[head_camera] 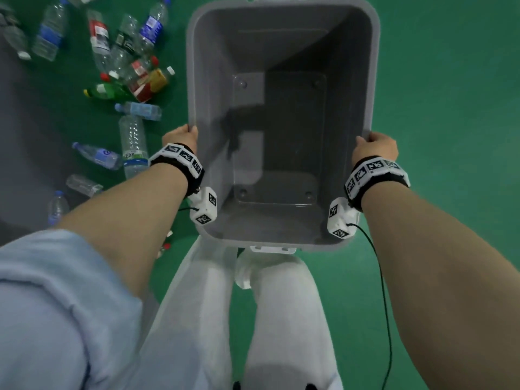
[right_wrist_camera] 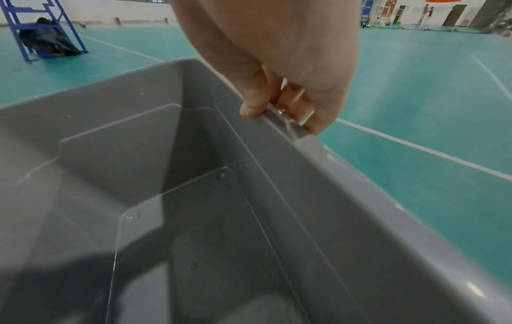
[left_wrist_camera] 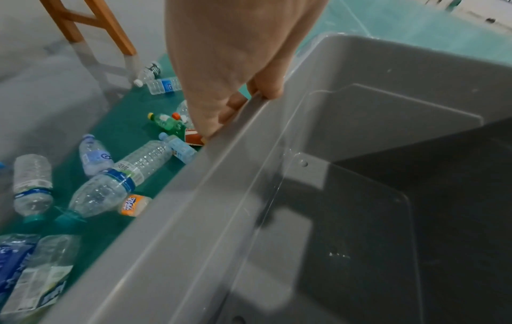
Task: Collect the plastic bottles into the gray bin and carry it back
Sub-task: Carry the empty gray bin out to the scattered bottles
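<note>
I hold an empty gray bin (head_camera: 372, 80) in front of me by its two long rims. My left hand (head_camera: 181, 136) grips the left rim (left_wrist_camera: 194, 175), thumb inside and fingers curled under the lip. My right hand (head_camera: 375, 146) grips the right rim (right_wrist_camera: 346, 166) the same way. Several plastic bottles (head_camera: 132, 139) lie scattered on the green floor left of the bin, among them a green one (head_camera: 108, 91), a blue-labelled one (head_camera: 152, 26) and a large clear one (left_wrist_camera: 119, 182). Nothing lies inside the bin.
A wooden stool's legs (left_wrist_camera: 97, 26) stand on a gray floor strip (head_camera: 25, 122) beyond the bottles. The green court floor (head_camera: 450, 108) stretches right of the bin, with white lines (right_wrist_camera: 421, 149). A blue ladder frame (right_wrist_camera: 36, 28) with a dark bag stands far off. My legs in white trousers (head_camera: 242, 319) are below the bin.
</note>
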